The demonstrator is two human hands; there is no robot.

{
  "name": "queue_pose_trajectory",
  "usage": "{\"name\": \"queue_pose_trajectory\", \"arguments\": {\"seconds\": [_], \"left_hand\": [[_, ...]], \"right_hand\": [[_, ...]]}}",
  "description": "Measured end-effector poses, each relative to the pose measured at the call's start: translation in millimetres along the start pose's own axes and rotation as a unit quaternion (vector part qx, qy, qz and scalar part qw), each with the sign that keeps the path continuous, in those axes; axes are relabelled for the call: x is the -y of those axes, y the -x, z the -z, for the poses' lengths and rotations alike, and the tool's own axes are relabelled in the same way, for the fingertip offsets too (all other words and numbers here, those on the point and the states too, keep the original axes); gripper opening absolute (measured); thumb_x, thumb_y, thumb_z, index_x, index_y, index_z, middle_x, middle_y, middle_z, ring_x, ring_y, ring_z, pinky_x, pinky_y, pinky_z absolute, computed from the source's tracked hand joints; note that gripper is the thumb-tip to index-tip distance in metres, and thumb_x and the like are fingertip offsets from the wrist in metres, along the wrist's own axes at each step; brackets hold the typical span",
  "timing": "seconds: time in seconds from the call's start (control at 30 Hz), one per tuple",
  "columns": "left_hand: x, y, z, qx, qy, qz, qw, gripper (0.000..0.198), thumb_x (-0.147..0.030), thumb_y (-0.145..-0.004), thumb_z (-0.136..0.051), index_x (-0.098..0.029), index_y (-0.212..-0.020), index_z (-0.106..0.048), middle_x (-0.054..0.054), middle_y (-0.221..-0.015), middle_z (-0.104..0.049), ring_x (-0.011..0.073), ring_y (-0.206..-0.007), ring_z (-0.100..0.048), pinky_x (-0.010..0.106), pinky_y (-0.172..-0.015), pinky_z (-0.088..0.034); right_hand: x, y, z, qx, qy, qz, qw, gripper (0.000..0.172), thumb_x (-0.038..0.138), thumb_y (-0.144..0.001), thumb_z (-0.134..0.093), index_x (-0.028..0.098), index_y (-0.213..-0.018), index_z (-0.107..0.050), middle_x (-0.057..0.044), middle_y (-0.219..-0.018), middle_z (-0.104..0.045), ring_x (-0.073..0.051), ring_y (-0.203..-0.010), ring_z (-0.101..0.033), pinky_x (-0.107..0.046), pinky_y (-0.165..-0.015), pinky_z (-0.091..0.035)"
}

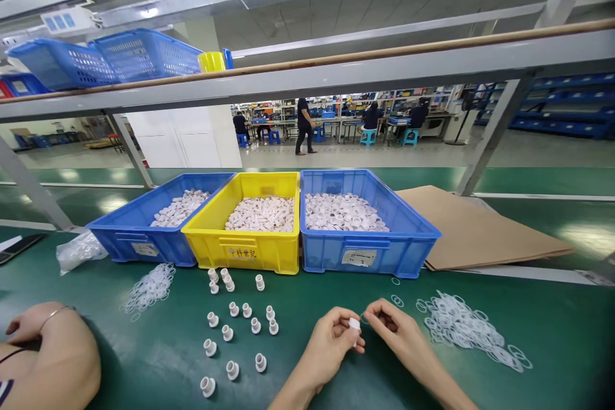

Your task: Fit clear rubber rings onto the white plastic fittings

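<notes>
My left hand [329, 343] is closed around a small white plastic fitting [354, 323], held upright between thumb and fingers. Close by on its right, my right hand [402, 336] pinches a thin clear sealing ring [364, 318], partly hidden by the fingertips. Several white flanged fittings [232, 369] stand on the green table to the left of my hands. A heap of translucent rings [466, 327] lies right of my right hand, with a few loose rings [396, 300] just beyond it.
Across the back stand a blue bin [139, 246], a yellow bin [206, 256] and another blue bin [327, 259], all holding white parts. Cardboard [485, 227] lies at right. Another person's arm [62, 359] rests at left, near a second ring heap [151, 288] and a plastic bag [81, 251].
</notes>
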State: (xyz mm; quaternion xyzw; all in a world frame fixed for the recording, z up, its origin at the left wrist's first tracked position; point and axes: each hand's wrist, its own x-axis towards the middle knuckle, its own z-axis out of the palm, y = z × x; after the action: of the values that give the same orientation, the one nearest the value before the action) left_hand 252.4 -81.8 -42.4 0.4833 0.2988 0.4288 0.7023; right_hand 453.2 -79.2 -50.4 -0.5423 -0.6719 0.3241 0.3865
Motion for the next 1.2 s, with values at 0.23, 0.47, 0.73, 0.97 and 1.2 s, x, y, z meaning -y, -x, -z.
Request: {"name": "queue_pose_trajectory", "arguments": {"seconds": [0.23,0.47,0.73,0.97,1.2], "left_hand": [[8.3,-2.9,4.0,0.006,-0.028,0.012,1.0,0.058,-0.049,-0.074,-0.086,-0.013,-0.112,-0.062,0.005,-0.085,-0.064,0.0176,-0.075,-0.065,0.03,-0.072,-0.054],[0.2,-1.2,3.6,-0.03,-0.127,-0.013,0.991,0.04,-0.047,-0.08,-0.079,-0.011,-0.095,-0.067,0.007,-0.078,-0.066,0.019,-0.071,-0.065,0.03,-0.064,-0.057],[-2.0,-4.7,6.7,-0.056,0.026,-0.002,0.998,0.057,-0.055,-0.073,-0.087,-0.009,-0.096,-0.061,0.009,-0.081,-0.069,0.0182,-0.07,-0.067,0.028,-0.064,-0.057],[-13.0,2.0,7.3,-0.008,0.058,0.023,0.998,0.057,-0.053,-0.076,-0.086,-0.01,-0.097,-0.056,0.013,-0.087,-0.07,0.0187,-0.074,-0.068,0.031,-0.069,-0.056],[1.2,0.1,5.5,0.035,0.082,0.022,0.996,0.06,-0.054,-0.075,-0.086,-0.013,-0.098,-0.048,0.01,-0.083,-0.069,0.0199,-0.07,-0.069,0.031,-0.064,-0.056]], "right_hand": [[12.8,4.8,-2.7,0.04,0.001,0.018,0.999,0.039,0.057,-0.101,-0.05,0.024,-0.086,-0.064,0.0,-0.081,-0.057,-0.018,-0.072,-0.048,-0.03,-0.066,-0.037],[24.1,10.3,-3.8,0.071,-0.025,0.052,0.996,0.035,0.052,-0.102,-0.052,0.024,-0.083,-0.062,0.001,-0.085,-0.056,-0.016,-0.071,-0.049,-0.029,-0.066,-0.035],[17.3,6.2,-2.1,0.048,0.014,0.044,0.998,0.037,0.053,-0.103,-0.049,0.024,-0.085,-0.064,0.001,-0.083,-0.055,-0.017,-0.073,-0.049,-0.03,-0.066,-0.034],[7.5,3.7,-1.8,0.046,-0.04,0.008,0.998,0.036,0.054,-0.103,-0.049,0.023,-0.09,-0.062,0.001,-0.083,-0.058,-0.017,-0.075,-0.049,-0.028,-0.067,-0.037],[8.1,5.9,-3.7,0.121,-0.079,0.014,0.989,0.026,0.047,-0.102,-0.054,0.023,-0.097,-0.064,0.001,-0.083,-0.062,-0.017,-0.076,-0.055,-0.027,-0.07,-0.041]]}}
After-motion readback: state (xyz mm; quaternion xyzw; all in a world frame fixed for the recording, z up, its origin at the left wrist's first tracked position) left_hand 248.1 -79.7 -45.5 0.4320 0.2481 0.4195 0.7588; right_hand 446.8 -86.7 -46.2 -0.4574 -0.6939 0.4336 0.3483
